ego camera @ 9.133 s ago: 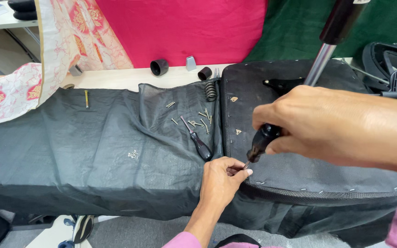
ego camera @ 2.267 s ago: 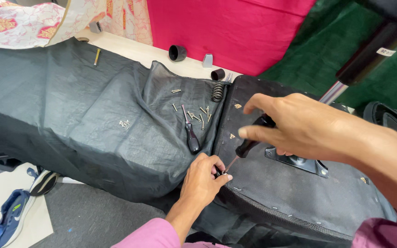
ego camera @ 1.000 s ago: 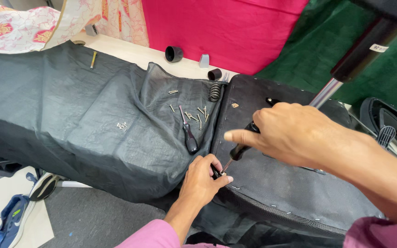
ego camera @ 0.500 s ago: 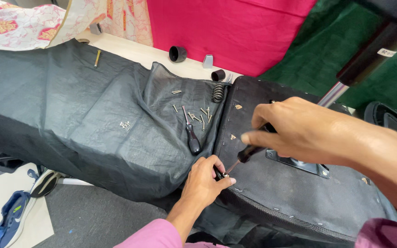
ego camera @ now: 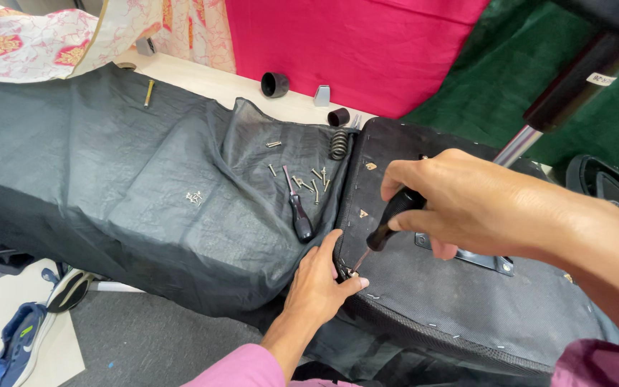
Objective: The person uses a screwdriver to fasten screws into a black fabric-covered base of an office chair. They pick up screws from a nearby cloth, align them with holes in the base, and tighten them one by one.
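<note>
Gripping the stiff black-handled screwdriver in your right hand fingers, you pinch soft, floppy black fabric at the seat edge with left hand.

Black-handled screwdriver, tilted, tip at stapled edge of black seat base.
</note>
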